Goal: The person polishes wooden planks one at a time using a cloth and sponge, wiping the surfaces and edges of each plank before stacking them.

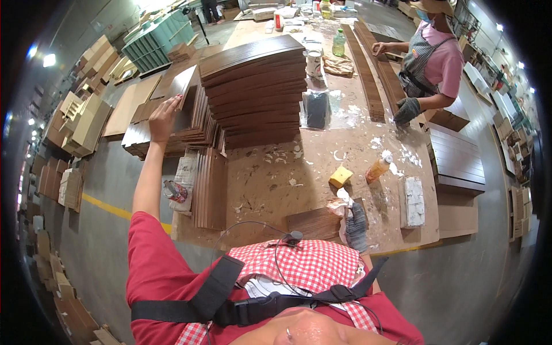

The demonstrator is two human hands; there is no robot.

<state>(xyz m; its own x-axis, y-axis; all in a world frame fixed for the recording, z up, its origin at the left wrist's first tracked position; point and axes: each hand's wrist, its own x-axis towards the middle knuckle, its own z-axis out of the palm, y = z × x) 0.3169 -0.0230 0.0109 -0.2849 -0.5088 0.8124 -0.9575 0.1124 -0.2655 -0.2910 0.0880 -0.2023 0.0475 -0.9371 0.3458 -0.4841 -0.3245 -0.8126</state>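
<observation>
My left hand [163, 119] is bare and stretched out to the far left. Its fingers close on the edge of a shiny dark brown wooden board [183, 84], which lies tilted on a stack of similar boards [194, 125]. In a grey glove, my right hand [356, 225] is near the table's front edge, with a crumpled white rag [340, 202] at its fingers. Under the rag a flat brown board [313, 223] lies on the table, partly covered by my apron. A yellow sponge [341, 176] and an orange bottle [378, 168] stand just beyond.
A tall stack of brown boards [256, 92] rises on the worktable [259, 195]. Upright boards [210, 187] and a can [174, 191] are at its left. A white-smeared block [412, 202] lies right. Across the table, a co-worker [431, 60] handles long brown strips [368, 77].
</observation>
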